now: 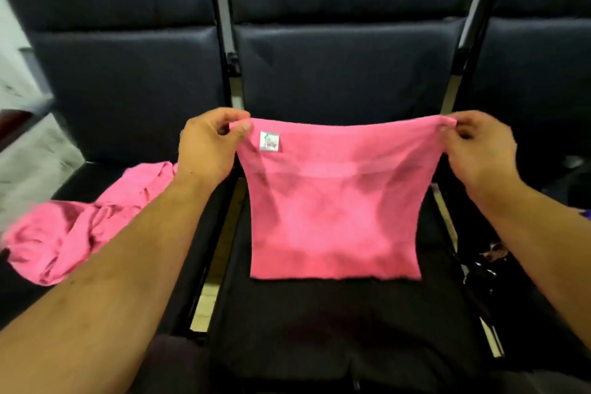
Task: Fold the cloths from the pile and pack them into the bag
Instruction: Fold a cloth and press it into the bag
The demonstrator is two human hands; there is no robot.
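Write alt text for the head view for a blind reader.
A left hand and a right hand each pinch a top corner of a pink cloth, holding it spread above a dark seat. A white label sits near its upper left corner. On the seat to its left lie crumpled pink cloths.

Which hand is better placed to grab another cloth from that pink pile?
Left. The left hand is right beside the pile. The right hand is on the far side of the held cloth. Both hands are pinching its top corners now.
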